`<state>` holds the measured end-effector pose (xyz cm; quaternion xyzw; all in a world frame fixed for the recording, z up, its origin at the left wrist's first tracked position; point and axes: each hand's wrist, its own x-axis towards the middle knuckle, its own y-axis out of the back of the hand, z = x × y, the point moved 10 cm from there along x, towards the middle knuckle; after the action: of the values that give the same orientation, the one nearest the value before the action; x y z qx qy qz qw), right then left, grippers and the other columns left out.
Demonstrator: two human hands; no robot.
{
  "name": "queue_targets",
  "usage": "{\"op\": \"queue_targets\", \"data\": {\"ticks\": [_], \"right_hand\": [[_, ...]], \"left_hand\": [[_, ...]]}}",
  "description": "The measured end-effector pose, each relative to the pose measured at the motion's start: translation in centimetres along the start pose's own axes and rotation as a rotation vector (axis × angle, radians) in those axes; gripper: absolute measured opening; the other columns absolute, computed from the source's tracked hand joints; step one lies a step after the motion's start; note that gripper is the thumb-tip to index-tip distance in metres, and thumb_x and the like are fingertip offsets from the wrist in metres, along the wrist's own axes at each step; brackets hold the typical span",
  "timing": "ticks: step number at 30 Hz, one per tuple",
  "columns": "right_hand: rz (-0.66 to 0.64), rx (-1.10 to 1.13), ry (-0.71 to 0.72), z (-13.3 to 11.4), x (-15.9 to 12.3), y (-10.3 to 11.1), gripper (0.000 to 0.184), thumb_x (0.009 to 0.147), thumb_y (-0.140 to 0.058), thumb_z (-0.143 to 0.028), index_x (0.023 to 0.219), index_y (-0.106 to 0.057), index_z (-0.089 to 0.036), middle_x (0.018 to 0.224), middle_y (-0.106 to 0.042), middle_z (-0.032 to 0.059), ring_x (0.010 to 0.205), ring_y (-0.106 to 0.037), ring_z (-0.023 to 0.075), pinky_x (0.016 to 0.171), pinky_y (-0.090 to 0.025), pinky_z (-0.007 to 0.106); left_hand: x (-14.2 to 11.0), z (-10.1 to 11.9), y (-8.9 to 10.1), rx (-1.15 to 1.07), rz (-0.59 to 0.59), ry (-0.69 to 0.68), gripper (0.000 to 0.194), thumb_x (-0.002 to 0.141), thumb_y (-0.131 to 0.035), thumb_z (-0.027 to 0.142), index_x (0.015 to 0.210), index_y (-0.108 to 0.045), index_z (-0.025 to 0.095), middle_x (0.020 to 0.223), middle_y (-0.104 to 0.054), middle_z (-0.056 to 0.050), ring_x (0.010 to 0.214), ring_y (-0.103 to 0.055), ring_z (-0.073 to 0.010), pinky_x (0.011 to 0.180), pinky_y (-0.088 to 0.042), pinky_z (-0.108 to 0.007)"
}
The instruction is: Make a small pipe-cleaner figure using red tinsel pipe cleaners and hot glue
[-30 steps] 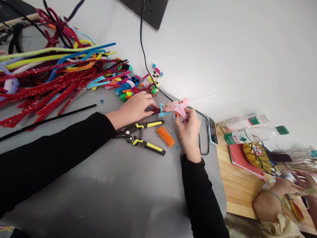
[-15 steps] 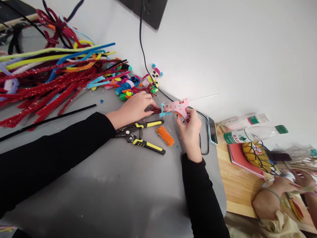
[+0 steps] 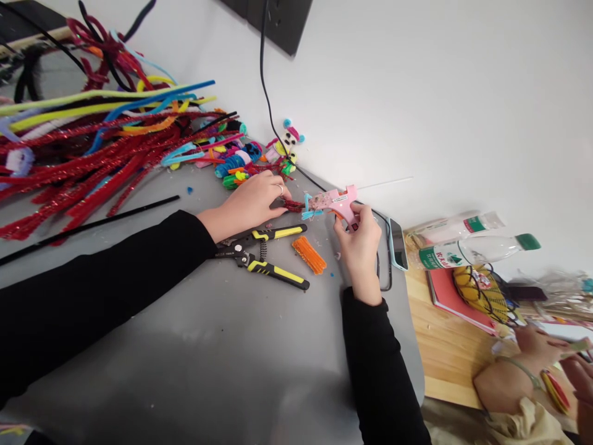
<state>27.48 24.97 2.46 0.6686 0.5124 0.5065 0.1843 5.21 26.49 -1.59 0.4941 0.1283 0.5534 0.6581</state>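
My right hand (image 3: 362, 238) is closed round the grip of a pink hot glue gun (image 3: 337, 200), whose nozzle end points left. A clear glue stick (image 3: 386, 183) sticks out of its back. Light blue pieces (image 3: 311, 213) sit at the front of the gun; I cannot tell whether they are attached to it. At the left, the fingers of my left hand (image 3: 262, 196) pinch a bundle of red tinsel pipe cleaners (image 3: 294, 206), its free end towards the gun. Below that hand lie open yellow-and-black wire strippers (image 3: 262, 256) and a bunch of short orange pipe cleaners (image 3: 309, 254).
Many long pipe cleaners (image 3: 120, 148) cover the table's left, beside small pipe cleaner figures (image 3: 238, 162). A black cable (image 3: 269, 105) runs down the wall. A phone (image 3: 397, 244) and plastic bottle (image 3: 472, 252) lie right; a co-worker's hands (image 3: 540, 349) are beyond.
My right hand and the glue gun have shifted slightly right, and the light blue pieces moved the same way. My left hand has stayed put. The co-worker's hands have moved.
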Motion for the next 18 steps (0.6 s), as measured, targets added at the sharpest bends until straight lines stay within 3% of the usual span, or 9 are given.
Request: {"op": "queue_targets", "data": {"ticks": [18], "right_hand": [[0.024, 0.033, 0.026, 0.53, 0.18, 0.54, 0.022, 0.080, -0.063, -0.031, 0.100, -0.061, -0.022, 0.081, -0.067, 0.0016, 0.067, -0.053, 0.0175, 0.065, -0.045, 0.031]], "left_hand": [[0.02, -0.22, -0.11, 0.005, -0.017, 0.015, 0.027, 0.091, -0.063, 0.027, 0.109, -0.079, 0.015, 0.108, -0.074, -0.012, 0.112, -0.065, -0.0314, 0.097, -0.053, -0.044]]}}
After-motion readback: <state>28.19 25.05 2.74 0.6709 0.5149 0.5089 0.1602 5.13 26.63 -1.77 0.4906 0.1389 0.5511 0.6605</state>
